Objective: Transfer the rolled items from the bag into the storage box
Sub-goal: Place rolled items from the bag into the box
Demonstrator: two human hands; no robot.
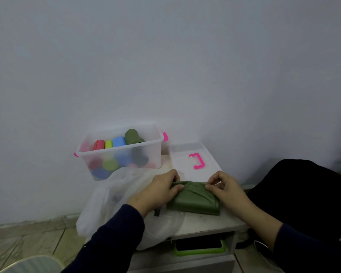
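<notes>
Hands at lower centre of frame: left hand (159, 189) and right hand (223, 186) each pinch far edge of flat olive-green folded cloth (195, 200), lying beside white plastic bag (110, 203). Clear plastic storage box with pink latches (146, 154), centre left, holds coloured rolls.

— Where do the two arms sit?

— Both come in from the bottom edge in dark blue sleeves, the left forearm from about 7 o'clock, the right from about 5 o'clock, and they converge toward the middle.

— And the left hand (159, 191)?

— Palm down, knuckles up, fingers curled at the tips and pinching the green cloth (195, 200) at its far left corner.

— The right hand (225, 187)?

— At 3 o'clock of the left one, near it but apart, wrist bare, thumb and fingertips pinching the same cloth at its far right corner.
</notes>
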